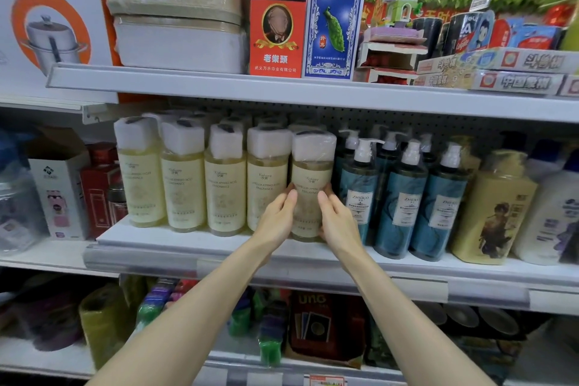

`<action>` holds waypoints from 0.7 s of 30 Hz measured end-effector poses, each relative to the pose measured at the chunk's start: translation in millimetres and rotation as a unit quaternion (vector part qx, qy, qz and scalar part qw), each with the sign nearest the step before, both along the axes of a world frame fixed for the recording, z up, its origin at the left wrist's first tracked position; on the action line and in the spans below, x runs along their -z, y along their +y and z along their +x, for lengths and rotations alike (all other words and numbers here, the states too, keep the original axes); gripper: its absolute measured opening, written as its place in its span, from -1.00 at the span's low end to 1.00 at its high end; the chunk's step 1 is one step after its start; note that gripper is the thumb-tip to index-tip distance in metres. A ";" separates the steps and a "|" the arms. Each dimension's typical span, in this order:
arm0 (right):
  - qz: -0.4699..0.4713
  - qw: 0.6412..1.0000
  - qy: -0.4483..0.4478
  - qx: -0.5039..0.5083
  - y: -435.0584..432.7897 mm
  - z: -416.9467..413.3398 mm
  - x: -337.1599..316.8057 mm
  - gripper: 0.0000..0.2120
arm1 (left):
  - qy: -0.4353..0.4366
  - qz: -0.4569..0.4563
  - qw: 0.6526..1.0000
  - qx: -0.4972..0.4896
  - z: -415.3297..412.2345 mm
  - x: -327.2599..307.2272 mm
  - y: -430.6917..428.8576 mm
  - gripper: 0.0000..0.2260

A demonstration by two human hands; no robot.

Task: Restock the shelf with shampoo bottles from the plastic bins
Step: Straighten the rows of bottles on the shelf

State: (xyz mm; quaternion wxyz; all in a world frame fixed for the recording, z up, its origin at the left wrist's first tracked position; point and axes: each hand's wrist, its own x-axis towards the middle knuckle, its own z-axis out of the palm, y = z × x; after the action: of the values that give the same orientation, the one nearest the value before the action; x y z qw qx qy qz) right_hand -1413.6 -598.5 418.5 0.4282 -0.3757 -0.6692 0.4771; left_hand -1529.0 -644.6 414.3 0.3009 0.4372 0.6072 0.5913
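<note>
A pale yellow shampoo bottle (310,178) with a white wrapped cap stands upright at the front of the middle shelf (219,255). My left hand (277,218) clasps its left side and my right hand (336,219) clasps its right side. It is the rightmost of a front row of matching yellow bottles (200,178), with more rows behind. No plastic bin is in view.
Teal pump bottles (401,197) stand close on the right, then a gold bottle (495,210) and a white one (551,213). The upper shelf (282,92) hangs low above the caps, carrying boxes. Card games and packets fill the shelf below.
</note>
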 end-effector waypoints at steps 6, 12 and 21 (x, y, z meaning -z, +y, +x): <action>0.002 1.000 0.007 0.006 0.1 3.6 -2.6 -0.52 | 0.014 -0.002 1.000 0.003 3.1 0.2 -0.7 -0.52; -0.006 1.000 0.012 0.004 0.0 4.3 -2.3 -0.53 | 0.011 -0.001 1.000 0.015 2.2 3.9 0.0 -0.33; -0.002 1.000 -0.003 -0.001 1.3 3.4 -1.2 -0.57 | -0.011 0.009 0.999 0.030 0.9 8.5 -0.4 -0.24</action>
State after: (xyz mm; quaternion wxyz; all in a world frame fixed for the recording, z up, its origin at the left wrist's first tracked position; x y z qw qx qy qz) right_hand -1410.2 -597.2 419.7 0.4245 -0.3774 -0.6699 0.4780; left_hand -1528.2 -645.0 405.8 0.3205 0.4515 0.5852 0.5924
